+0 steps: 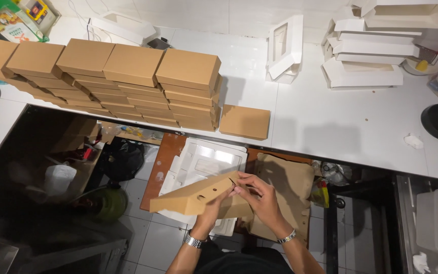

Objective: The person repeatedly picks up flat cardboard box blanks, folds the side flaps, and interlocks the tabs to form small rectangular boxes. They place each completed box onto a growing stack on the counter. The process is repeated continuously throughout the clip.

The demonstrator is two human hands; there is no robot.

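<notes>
The half-folded brown cardboard box (198, 195) is hanging in mid-air below the white table (340, 127), its long axis running left and slightly down; the left hand (218, 203) is gripping it underneath; the right hand (255, 192) is pinching its right-end flap.

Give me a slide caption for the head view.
Both hands fold a brown cardboard box below stacked finished boxes.

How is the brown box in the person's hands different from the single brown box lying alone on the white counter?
The box in the hands is tilted in the air and only partly folded, a flap loose near the right hand; the left hand grips it from below. The lone box lies flat, closed and untouched on the counter. Both are plain brown cardboard, like the stacked boxes.
</notes>
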